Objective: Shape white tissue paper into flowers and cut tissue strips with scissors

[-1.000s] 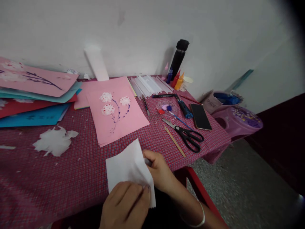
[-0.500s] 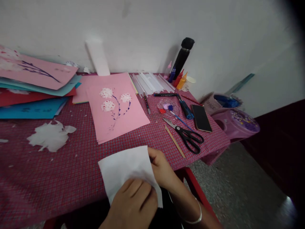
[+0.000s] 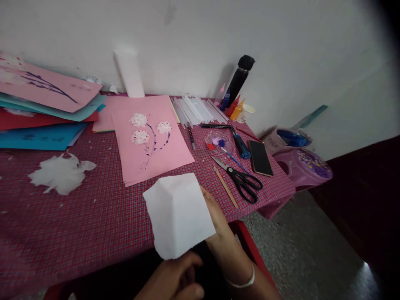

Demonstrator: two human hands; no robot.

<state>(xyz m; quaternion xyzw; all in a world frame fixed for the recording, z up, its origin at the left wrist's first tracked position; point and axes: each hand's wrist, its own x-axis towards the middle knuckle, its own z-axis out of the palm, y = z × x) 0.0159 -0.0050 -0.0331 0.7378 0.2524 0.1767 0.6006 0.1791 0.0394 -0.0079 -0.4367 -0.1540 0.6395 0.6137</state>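
Note:
A white tissue sheet (image 3: 179,214) with a crease down its left part hangs in front of me, past the table's near edge. My right hand (image 3: 215,216) grips it from behind at the right edge, its fingers mostly hidden by the sheet. Just below the sheet's bottom edge is my left hand (image 3: 176,277), with thumb and fingers apart and nothing between them. Beyond the sheet lies a pink paper (image 3: 175,154) bearing a stem and white-and-red dabbed blooms. Crumpled white tissue (image 3: 62,174) rests on the checked tablecloth (image 3: 103,225) to the left.
Right of the pink paper are scissors (image 3: 243,183), a wooden stick (image 3: 225,187), a paint palette (image 3: 215,141), a utility knife (image 3: 240,143) and a phone (image 3: 261,158). Glue sticks (image 3: 200,110), paint bottles (image 3: 238,109) and a black flask (image 3: 240,81) stand behind. Coloured papers (image 3: 40,133) pile up left.
My left hand has come off the sheet and dropped below it. The sheet has tilted up and shifted slightly right, still in my right hand. The view has shifted slightly.

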